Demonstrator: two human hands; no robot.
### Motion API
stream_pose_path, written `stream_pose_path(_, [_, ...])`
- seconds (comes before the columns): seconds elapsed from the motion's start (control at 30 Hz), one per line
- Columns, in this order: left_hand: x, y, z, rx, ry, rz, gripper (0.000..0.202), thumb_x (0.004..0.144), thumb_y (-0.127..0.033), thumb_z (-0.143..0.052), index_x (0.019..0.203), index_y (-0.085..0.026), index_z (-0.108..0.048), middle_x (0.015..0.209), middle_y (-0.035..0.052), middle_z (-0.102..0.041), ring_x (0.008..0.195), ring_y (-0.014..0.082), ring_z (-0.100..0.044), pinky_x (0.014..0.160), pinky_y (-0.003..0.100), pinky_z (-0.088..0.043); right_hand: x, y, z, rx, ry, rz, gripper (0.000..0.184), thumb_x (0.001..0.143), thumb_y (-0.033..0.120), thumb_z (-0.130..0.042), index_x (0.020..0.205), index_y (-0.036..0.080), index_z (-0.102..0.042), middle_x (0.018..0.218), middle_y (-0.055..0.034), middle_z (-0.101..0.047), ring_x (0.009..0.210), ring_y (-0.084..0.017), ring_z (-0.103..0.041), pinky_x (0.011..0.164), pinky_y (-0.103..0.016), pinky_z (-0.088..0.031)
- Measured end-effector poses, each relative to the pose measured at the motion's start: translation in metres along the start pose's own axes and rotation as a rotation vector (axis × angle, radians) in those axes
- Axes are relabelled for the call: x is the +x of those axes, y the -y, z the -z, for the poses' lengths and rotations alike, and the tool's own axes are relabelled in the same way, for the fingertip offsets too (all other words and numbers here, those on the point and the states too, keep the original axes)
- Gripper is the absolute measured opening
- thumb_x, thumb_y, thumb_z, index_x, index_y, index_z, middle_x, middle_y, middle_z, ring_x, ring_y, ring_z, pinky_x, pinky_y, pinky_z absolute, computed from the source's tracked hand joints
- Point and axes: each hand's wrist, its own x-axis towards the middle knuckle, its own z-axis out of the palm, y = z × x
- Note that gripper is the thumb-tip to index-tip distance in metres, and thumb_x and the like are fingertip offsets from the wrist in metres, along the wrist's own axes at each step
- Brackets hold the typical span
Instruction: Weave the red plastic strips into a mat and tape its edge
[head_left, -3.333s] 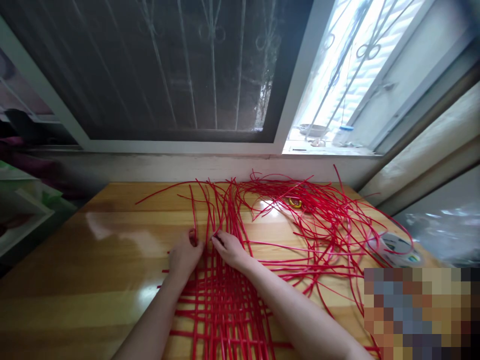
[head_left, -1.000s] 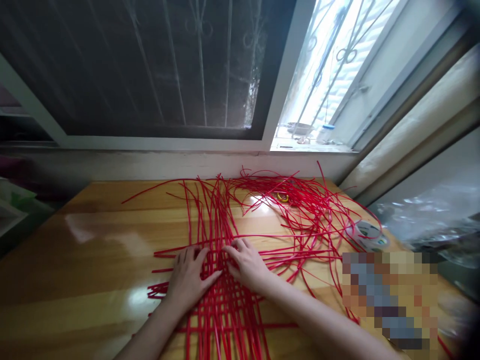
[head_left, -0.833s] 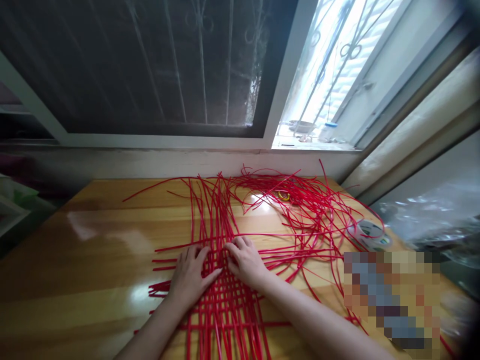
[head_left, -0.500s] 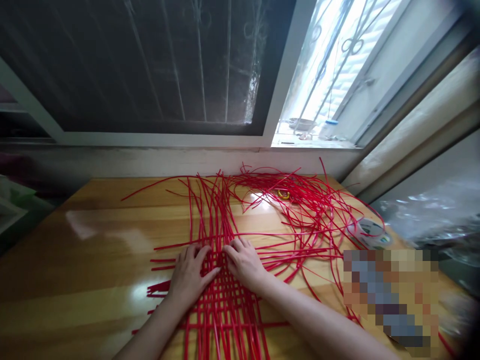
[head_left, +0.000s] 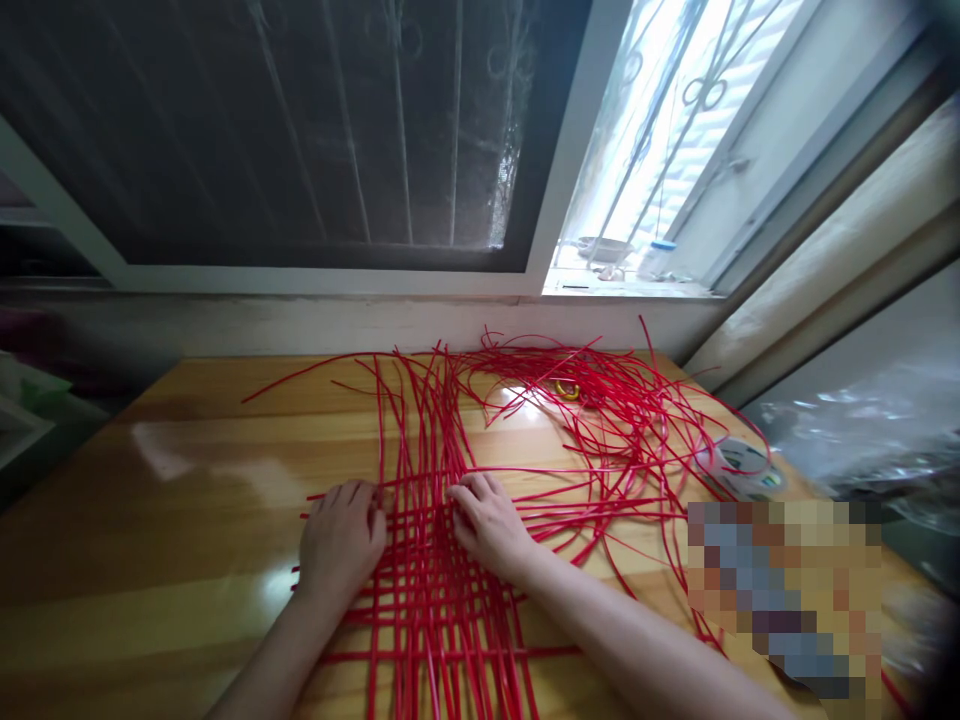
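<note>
A flat weave of red plastic strands (head_left: 442,600) lies on the wooden table (head_left: 187,520), its loose ends fanning out toward the window. My left hand (head_left: 339,540) rests on the weave's left edge, fingers curled down over the ends of the crosswise strands. My right hand (head_left: 491,522) lies on the far edge of the weave near the middle. Its fingers are nearly flat, and their tips press on the strands where the upright strands leave the weave.
A tangle of loose red strands (head_left: 630,430) covers the table's back right, with a small yellow ring (head_left: 566,390) in it. A round flat reel (head_left: 739,468) sits at the right edge beside clear plastic wrap (head_left: 862,430). A window sill runs behind the table.
My left hand has slid from the middle of the weave to its left edge and curled its fingers. The right hand has stayed in place.
</note>
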Motion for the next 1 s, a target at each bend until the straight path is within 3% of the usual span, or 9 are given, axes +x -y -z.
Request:
stream_pose_path(0.07, [0.000,0.009,0.003,0.020,0.137,-0.033,0.016,0.070,-0.017,-0.044,0.079,-0.018,-0.057,0.086,0.0084,-0.058,0.085,0.0258,-0.053,0.077,0.040,-0.041,0.001,-0.001,-0.001,0.009,-0.001,-0.005,0.031,0.073,0.013,-0.054,0.103,0.020,-0.054,0.100,-0.0070,-0.050,0.097,-0.020,-0.042,0.088,-0.034,-0.038])
stream_pose_path(0.23, [-0.007,0.028,0.008,-0.140,0.330,-0.152,0.038,0.065,-0.023,-0.051,0.103,-0.017,-0.053,0.110,0.0092,-0.052,0.103,0.0252,-0.047,0.090,0.039,-0.036,0.002,-0.001,0.007,0.023,-0.041,0.049,0.028,0.074,0.017,-0.054,0.102,0.020,-0.055,0.103,-0.0078,-0.052,0.098,-0.021,-0.043,0.086,-0.035,-0.039])
stream_pose_path(0.3, [-0.009,0.032,0.009,-0.178,0.378,-0.158,0.041,0.067,-0.024,-0.051,0.108,-0.017,-0.051,0.115,0.0096,-0.050,0.108,0.0255,-0.044,0.094,0.040,-0.034,0.001,0.007,0.014,0.032,-0.024,0.198,0.027,0.077,0.021,-0.053,0.104,0.022,-0.056,0.106,-0.0065,-0.054,0.102,-0.021,-0.042,0.089,-0.036,-0.036])
stream_pose_path(0.43, [-0.010,0.034,0.009,-0.199,0.418,-0.160,0.044,0.071,-0.022,-0.049,0.114,-0.016,-0.047,0.119,0.0109,-0.047,0.113,0.0247,-0.041,0.097,0.040,-0.033,-0.007,0.038,0.024,0.069,0.147,0.667,0.029,0.088,0.034,-0.041,0.114,0.027,-0.053,0.121,0.0014,-0.053,0.115,-0.016,-0.038,0.102,-0.034,-0.025])
stream_pose_path(0.53, [-0.011,0.027,0.009,-0.158,0.404,-0.158,0.043,0.071,-0.018,-0.046,0.115,-0.016,-0.048,0.119,0.0108,-0.047,0.112,0.0244,-0.042,0.097,0.040,-0.033,-0.014,0.053,0.020,0.051,0.242,0.827,0.037,0.091,0.042,-0.035,0.122,0.026,-0.047,0.132,0.0027,-0.044,0.128,-0.016,-0.024,0.108,-0.037,-0.014])
stream_pose_path(0.63, [-0.012,0.020,0.008,-0.106,0.368,-0.168,0.041,0.072,-0.016,-0.045,0.113,-0.017,-0.050,0.116,0.0107,-0.049,0.109,0.0253,-0.044,0.096,0.042,-0.033,-0.016,0.055,0.013,0.047,0.285,0.854,0.037,0.090,0.043,-0.038,0.121,0.026,-0.048,0.130,0.0029,-0.047,0.130,-0.016,-0.022,0.109,-0.039,-0.010])
stream_pose_path(1.0, [-0.013,0.011,-0.006,-0.187,0.270,-0.159,0.033,0.076,-0.013,-0.040,0.108,-0.014,-0.051,0.110,0.0121,-0.052,0.104,0.0236,-0.048,0.091,0.039,-0.040,-0.010,0.049,0.011,0.109,0.309,0.834,0.030,0.086,0.044,-0.042,0.098,0.022,-0.059,0.114,-0.0007,-0.055,0.119,-0.018,-0.037,0.107,-0.034,-0.017])
